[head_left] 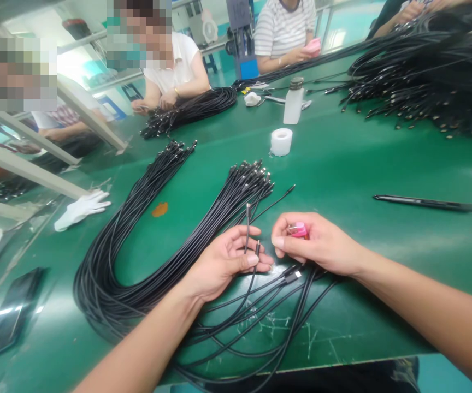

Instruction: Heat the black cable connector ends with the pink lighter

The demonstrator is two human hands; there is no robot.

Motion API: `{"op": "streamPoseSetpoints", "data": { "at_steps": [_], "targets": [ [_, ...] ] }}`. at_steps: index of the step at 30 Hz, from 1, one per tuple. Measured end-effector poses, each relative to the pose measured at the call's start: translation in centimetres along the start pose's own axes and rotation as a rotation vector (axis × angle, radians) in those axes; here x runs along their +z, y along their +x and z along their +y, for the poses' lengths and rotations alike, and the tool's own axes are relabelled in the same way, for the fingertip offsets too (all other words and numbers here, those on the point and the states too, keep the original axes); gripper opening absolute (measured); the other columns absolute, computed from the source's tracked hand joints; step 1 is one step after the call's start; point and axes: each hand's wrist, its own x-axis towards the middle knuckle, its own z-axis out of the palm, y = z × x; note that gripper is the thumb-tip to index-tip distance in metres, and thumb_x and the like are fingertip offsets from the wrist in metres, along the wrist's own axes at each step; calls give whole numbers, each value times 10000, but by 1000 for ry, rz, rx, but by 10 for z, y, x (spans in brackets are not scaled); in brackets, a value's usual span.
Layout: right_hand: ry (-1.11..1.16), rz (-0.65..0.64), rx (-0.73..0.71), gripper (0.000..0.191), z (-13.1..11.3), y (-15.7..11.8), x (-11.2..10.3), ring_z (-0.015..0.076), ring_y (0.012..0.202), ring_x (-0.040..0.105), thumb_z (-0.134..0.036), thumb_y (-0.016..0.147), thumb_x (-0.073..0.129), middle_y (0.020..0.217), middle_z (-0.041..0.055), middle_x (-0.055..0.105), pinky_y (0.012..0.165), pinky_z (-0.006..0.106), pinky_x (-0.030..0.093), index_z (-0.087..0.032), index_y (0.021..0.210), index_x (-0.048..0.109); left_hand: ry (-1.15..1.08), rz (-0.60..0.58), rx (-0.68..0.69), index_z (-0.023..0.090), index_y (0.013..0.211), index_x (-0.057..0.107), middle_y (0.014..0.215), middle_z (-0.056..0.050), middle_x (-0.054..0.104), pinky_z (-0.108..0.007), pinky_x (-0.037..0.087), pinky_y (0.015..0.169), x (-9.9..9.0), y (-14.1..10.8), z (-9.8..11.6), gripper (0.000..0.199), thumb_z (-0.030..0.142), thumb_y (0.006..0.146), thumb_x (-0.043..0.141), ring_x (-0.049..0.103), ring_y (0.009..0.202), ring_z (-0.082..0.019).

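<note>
My left hand point(230, 259) holds a thin black cable point(254, 273) between thumb and fingers, its connector tip pointing up; a second connector point(248, 215) rises between the same fingers. Just to the right, my right hand point(313, 240) is curled around a small pink tool point(299, 230). Below the hands lie several loose cable ends, one with a metal plug point(293, 277). A large U-shaped bundle of black cables point(108, 262) curves on the green table to the left, its connector ends point(252, 177) just beyond my left hand.
A black pen point(424, 203) lies at right. Beyond are a white tape roll point(281, 142), a white bottle point(294, 103) and a big cable heap point(428, 76). A white glove point(82, 209) and dark phone-like slab point(10, 314) lie left. Several people sit across the table.
</note>
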Motion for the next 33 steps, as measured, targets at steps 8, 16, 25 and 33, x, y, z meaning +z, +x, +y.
{"op": "streamPoseSetpoints", "data": {
  "at_steps": [8, 16, 25, 33],
  "targets": [
    [-89, 54, -18, 126, 4, 2, 1, 79, 531, 435, -290, 846, 646, 638, -33, 568, 519, 218, 357, -166, 828, 628, 4, -9, -7, 160, 1165, 529, 968, -62, 637, -317, 596, 798, 1, -1, 0, 496, 117, 740, 780, 727, 827, -197],
    [-193, -37, -41, 178, 2, 0, 5, 112, 650, 549, -322, 871, 628, 749, -1, 674, 628, 233, 430, -170, 919, 708, 90, 23, 13, 142, 1024, 553, 855, -15, 622, -298, 598, 733, 7, -1, -3, 412, 120, 704, 812, 722, 784, -187],
    [-189, 178, -78, 114, 5, 7, -2, 98, 598, 492, -279, 830, 666, 696, -17, 602, 575, 237, 390, -166, 834, 668, 169, 72, 5, 126, 827, 513, 729, -25, 654, -260, 589, 565, 11, -4, 6, 293, 201, 742, 784, 684, 605, -145],
    [31, 276, 85, 363, 22, 17, -4, 83, 527, 413, -495, 864, 611, 656, -44, 493, 477, 220, 338, -161, 992, 548, 218, 363, 158, 149, 750, 475, 618, 3, 647, -210, 556, 540, 1, 7, -3, 315, 200, 724, 785, 652, 539, -113]
  ]
}}
